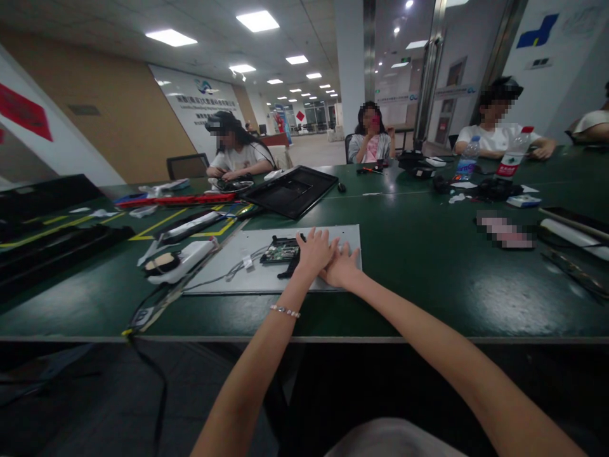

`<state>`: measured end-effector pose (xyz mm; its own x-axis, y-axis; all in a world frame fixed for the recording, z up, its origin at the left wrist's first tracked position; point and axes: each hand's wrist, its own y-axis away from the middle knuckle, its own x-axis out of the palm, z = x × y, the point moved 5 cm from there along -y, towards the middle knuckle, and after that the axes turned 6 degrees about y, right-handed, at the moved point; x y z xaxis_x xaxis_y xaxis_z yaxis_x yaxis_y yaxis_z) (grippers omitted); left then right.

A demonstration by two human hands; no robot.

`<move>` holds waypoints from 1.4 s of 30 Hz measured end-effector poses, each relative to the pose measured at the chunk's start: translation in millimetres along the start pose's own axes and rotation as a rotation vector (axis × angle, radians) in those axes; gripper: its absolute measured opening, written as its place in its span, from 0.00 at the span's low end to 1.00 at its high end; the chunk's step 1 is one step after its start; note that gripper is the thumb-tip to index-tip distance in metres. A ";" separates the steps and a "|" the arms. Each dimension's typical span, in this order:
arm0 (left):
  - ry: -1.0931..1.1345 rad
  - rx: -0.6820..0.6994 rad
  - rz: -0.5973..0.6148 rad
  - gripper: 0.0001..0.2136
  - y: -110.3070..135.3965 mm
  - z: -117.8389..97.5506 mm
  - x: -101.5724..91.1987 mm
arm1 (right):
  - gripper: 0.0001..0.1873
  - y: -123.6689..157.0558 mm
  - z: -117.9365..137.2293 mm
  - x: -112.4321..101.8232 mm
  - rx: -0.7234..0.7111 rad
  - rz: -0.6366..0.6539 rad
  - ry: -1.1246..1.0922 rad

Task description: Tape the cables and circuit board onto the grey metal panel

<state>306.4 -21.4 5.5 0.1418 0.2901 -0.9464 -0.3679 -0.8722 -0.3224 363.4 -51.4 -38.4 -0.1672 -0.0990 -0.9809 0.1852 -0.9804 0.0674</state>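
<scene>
A flat grey panel [259, 282], which looks like the back of a screen, lies on the table before me. On it are a green circuit board [280, 254] with black plastic parts around it and a thin grey cable [233, 271] running off to the left. My left hand [316, 251] rests just right of the board, fingers stretched out and spread, close to a black plastic piece [286, 274]. Beside it and partly beneath it, my right hand [341, 265] lies on the panel's right part with fingers apart. I see nothing held; what is under the palms is hidden.
Behind the panel lies a black monitor housing [295, 190] with a mouse [341, 187] next to it. A white device [183, 260] with cables stands left. Bottles [469, 158] and a phone [507, 230] are on the right. Several people sit across the green table [419, 285].
</scene>
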 end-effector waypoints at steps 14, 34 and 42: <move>-0.134 -0.319 0.265 0.35 43.2 88.2 -8.2 | 0.39 4.5 -3.1 -2.1 0.021 -0.062 -0.058; -0.078 -0.362 0.163 0.33 12.7 130.0 12.7 | 0.36 4.8 -2.9 -3.4 0.025 -0.107 -0.058; -0.144 -0.288 0.065 0.26 30.4 167.5 -29.5 | 0.36 5.7 -2.8 -5.3 0.010 -0.099 -0.063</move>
<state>137.1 9.6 20.7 -0.0127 0.2649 -0.9642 -0.0939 -0.9603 -0.2626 368.1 -56.0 -33.3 -0.2444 -0.0120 -0.9696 0.1551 -0.9875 -0.0269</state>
